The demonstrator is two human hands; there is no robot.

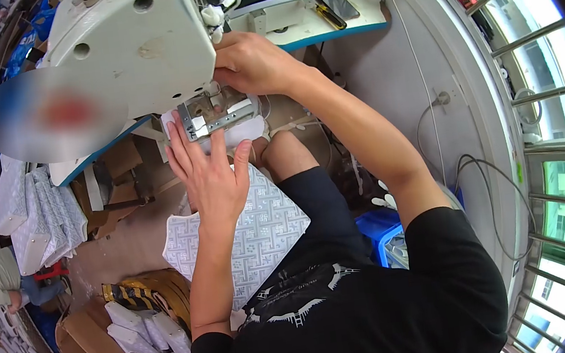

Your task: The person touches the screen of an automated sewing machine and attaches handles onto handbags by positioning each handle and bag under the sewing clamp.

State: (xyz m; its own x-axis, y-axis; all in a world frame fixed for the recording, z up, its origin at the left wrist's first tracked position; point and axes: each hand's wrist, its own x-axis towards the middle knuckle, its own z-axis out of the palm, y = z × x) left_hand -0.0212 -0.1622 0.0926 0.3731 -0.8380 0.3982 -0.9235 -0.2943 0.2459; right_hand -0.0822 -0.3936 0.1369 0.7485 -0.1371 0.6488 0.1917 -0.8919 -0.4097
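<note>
My left hand lies flat with its fingers spread, the fingertips on a white piece at the metal clamp frame of a sewing machine. My right hand is beside the machine head, near the needle area. Its fingers are curled together, and the head partly hides their tips, so what they hold cannot be made out. A grey-white patterned sheet lies over my lap, below the left hand.
A screwdriver rests on the machine's table at the back. Patterned white pieces are stacked at left. White pieces with cords lie beside a cardboard box. A blue bin stands at right. Another person is far left.
</note>
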